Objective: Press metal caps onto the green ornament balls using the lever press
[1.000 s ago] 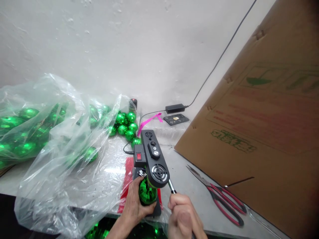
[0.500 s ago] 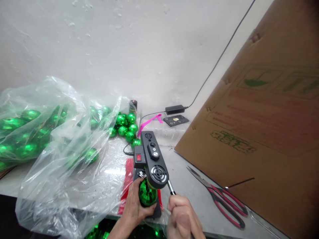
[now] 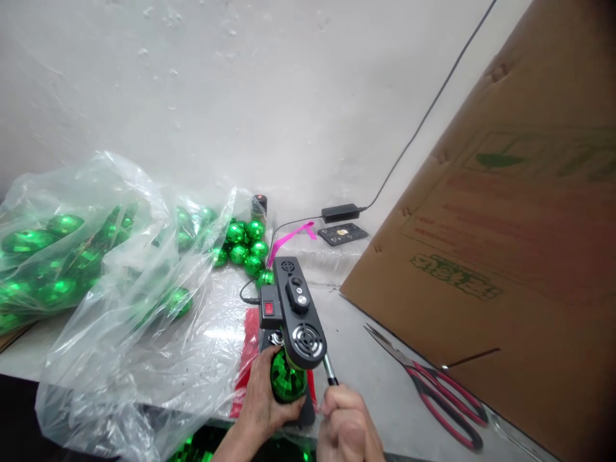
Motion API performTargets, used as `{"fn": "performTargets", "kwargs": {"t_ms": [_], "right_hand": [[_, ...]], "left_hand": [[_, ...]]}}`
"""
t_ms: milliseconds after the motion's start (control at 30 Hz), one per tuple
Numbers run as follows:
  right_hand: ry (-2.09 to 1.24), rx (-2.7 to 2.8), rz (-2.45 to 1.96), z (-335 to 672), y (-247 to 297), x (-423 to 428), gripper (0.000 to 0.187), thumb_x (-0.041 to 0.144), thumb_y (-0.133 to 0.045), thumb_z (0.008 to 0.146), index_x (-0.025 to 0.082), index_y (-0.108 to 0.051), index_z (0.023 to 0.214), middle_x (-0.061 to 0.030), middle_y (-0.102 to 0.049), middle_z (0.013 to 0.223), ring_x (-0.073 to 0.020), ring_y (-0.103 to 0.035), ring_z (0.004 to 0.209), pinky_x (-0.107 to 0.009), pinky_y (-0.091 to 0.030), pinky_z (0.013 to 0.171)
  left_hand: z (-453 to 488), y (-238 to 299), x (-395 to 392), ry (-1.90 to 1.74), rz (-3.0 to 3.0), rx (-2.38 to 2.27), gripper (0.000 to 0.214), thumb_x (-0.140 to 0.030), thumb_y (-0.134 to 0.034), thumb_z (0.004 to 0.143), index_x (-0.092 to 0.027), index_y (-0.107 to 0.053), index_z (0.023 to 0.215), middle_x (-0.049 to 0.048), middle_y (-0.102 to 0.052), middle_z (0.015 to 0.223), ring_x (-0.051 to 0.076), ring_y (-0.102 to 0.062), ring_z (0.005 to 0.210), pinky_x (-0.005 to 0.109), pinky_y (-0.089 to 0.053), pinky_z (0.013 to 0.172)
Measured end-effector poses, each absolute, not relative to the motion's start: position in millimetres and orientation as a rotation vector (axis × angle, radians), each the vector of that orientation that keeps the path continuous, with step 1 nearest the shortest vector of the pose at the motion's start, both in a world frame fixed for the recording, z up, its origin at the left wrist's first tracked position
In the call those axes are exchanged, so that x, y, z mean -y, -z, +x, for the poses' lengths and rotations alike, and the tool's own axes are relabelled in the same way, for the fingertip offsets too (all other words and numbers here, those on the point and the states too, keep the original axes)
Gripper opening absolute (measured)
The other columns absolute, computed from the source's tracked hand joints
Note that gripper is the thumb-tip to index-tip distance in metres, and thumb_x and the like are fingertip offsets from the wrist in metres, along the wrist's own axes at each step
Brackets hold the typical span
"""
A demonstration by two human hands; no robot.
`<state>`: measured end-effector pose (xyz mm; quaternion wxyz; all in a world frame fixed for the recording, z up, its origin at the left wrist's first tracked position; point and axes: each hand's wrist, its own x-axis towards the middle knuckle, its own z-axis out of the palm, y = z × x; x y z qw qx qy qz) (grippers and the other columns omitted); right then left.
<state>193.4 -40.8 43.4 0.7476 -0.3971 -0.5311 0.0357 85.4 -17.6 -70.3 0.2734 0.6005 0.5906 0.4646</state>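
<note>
My left hand (image 3: 262, 398) is wrapped round a shiny green faceted ball (image 3: 287, 382) and holds it under the head of a small black machine (image 3: 296, 309) with a red switch. My right hand (image 3: 347, 428) is closed in a fist on the machine's metal lever handle (image 3: 330, 371), just right of the ball. A red sheet (image 3: 250, 351) lies under the machine's base.
A clear plastic bag (image 3: 96, 282) full of green balls sprawls at the left, with loose green balls (image 3: 245, 247) behind the machine. Red-handled scissors (image 3: 433, 390) lie at the right beside a leaning cardboard sheet (image 3: 505, 244). A power adapter (image 3: 341, 211) and small black device (image 3: 343, 233) sit by the wall.
Both hands keep their grips; the view has shifted slightly, and my right hand sits a little lower on the lever.
</note>
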Motion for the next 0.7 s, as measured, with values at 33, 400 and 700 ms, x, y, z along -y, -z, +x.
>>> {"fn": "performTargets", "kwargs": {"t_ms": [33, 400, 700], "right_hand": [[-0.039, 1.18, -0.844, 194.0, -38.2, 38.3, 0.045, 0.021, -0.042, 0.114, 0.023, -0.047, 0.069, 0.0045, -0.057, 0.07, -0.0108, -0.053, 0.055, -0.028, -0.044, 0.06], [-0.18, 1.171, -0.944, 198.9, -95.4, 40.0, 0.049, 0.026, -0.054, 0.115, 0.022, -0.05, 0.066, 0.0021, -0.059, 0.067, -0.0101, -0.053, 0.054, -0.026, -0.041, 0.054], [-0.206, 1.108, -1.002, 196.8, -119.2, 38.8, 0.051, 0.036, -0.06, 0.113, 0.022, -0.053, 0.064, 0.0018, -0.055, 0.06, -0.0105, -0.049, 0.048, -0.028, -0.035, 0.047]], "left_hand": [[85.0, 69.0, 17.7, -1.241, 1.62, -1.589, 0.08, -0.033, -0.087, 0.062, -0.016, -0.067, 0.137, 0.0162, -0.079, 0.123, 0.041, -0.079, 0.114, 0.061, -0.066, 0.103], [82.2, 70.6, 14.7, -1.215, 1.589, -1.551, 0.084, -0.031, -0.091, 0.064, -0.016, -0.065, 0.143, 0.0177, -0.077, 0.135, 0.042, -0.076, 0.127, 0.064, -0.062, 0.112], [47.8, 74.0, 90.4, -1.23, 1.723, -1.673, 0.078, -0.031, -0.102, 0.066, -0.031, -0.075, 0.14, 0.0132, -0.083, 0.131, 0.04, -0.081, 0.122, 0.053, -0.069, 0.106]]}}
